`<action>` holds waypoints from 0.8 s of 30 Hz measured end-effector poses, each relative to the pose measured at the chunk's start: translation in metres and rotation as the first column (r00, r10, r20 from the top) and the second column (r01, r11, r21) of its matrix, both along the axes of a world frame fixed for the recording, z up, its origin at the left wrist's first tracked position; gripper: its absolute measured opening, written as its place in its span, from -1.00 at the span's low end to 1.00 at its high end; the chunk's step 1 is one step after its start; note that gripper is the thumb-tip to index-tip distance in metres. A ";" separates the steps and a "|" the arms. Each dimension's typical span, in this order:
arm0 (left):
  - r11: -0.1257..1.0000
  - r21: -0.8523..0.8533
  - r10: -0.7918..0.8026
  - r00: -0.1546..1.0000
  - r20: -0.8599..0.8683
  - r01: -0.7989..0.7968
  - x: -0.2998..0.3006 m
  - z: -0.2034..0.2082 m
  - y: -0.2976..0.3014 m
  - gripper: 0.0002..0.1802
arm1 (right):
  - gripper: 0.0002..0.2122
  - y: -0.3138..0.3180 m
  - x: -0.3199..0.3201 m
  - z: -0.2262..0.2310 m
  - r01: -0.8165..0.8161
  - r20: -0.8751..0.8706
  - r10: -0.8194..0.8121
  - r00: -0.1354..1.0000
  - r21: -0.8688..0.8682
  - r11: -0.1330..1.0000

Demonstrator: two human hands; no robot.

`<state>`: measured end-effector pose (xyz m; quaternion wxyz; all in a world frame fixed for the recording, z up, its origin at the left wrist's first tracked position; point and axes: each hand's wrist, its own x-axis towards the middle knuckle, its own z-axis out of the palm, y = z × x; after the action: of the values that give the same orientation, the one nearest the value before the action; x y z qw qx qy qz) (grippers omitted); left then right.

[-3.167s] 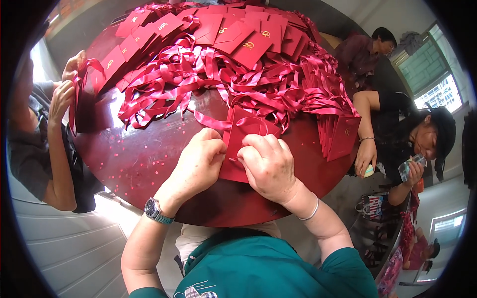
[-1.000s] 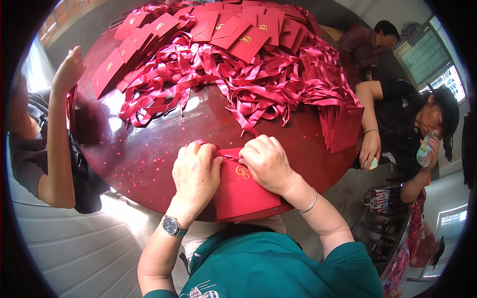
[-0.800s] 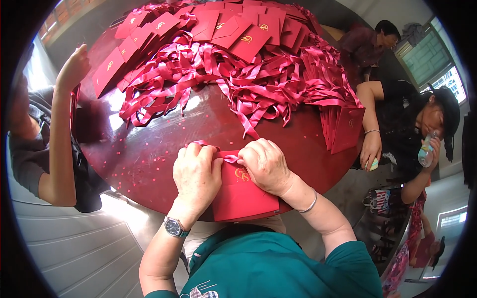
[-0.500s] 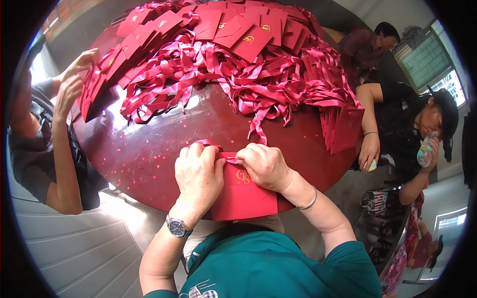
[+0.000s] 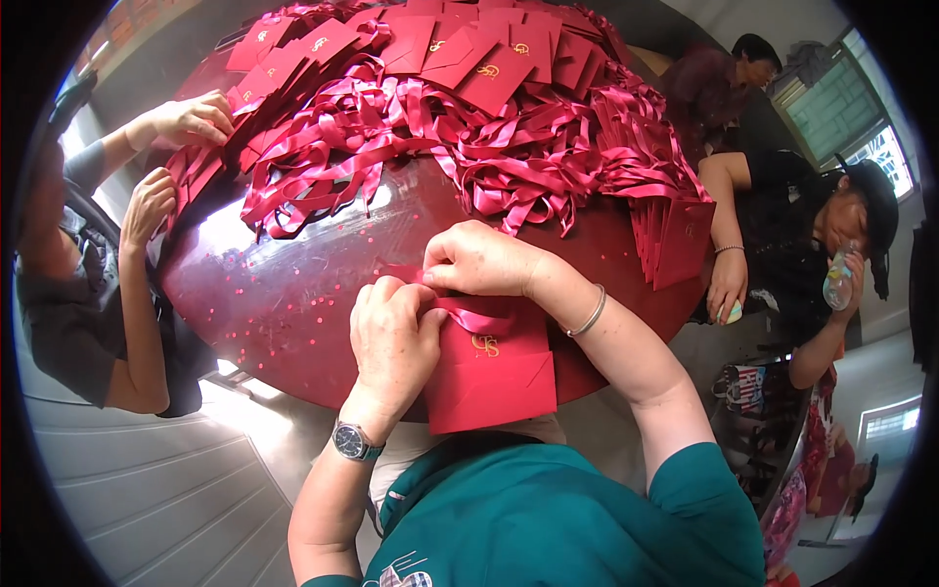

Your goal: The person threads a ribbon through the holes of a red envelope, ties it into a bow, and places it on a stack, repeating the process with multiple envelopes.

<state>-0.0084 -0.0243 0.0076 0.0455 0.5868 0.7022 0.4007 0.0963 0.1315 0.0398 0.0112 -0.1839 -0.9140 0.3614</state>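
At the near edge of the table, a small red paper bag (image 5: 494, 391) with a gold emblem lies in front of me, its folded end toward my body. A pinkish-red ribbon (image 5: 481, 319) loops across its far end. My left hand (image 5: 391, 333) is closed at the bag's far left corner, with thumb and fingers pinching the ribbon there. Just beyond it, my right hand (image 5: 484, 259) reaches across to the left, its fingers closed on the ribbon's end. The fingertips of both hands partly hide the ribbon.
The round dark red table (image 5: 284, 313) carries loose ribbons (image 5: 518, 166), piled red bags (image 5: 494, 78) and bags standing at the right (image 5: 675, 245). A co-worker's hands (image 5: 191, 122) handle bags at the left. At the right, a seated person drinks from a bottle (image 5: 838, 284).
My right hand has moved up and left across the bag's far end, pulling the ribbon over. A ribbon loop now shows above the emblem. The left co-worker's hands have moved apart.
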 end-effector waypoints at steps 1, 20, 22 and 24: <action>1.000 0.008 0.001 1.000 -0.009 0.000 0.000 0.000 0.000 -0.79 | -0.79 0.000 0.002 -0.002 -0.011 -0.036 0.012 0.999 0.030 0.999; 0.997 0.021 -0.080 0.996 0.047 0.079 -0.003 0.003 0.000 -0.82 | -0.85 0.003 0.053 0.015 0.565 -0.603 -0.447 0.661 0.009 0.825; 0.998 0.020 -0.068 0.988 0.141 0.065 -0.008 0.001 -0.002 -0.83 | -0.85 0.001 0.080 0.009 0.602 -0.568 -0.530 0.629 -0.075 0.795; 0.997 0.015 -0.078 0.967 0.241 0.077 -0.010 0.005 -0.002 -0.84 | -0.84 -0.012 0.106 -0.004 0.596 -0.419 -0.558 0.716 -0.049 0.802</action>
<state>-0.0182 -0.0261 0.0126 0.1449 0.5608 0.6668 0.4689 0.2025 0.1191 0.0354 0.3244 -0.3783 -0.8021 0.3290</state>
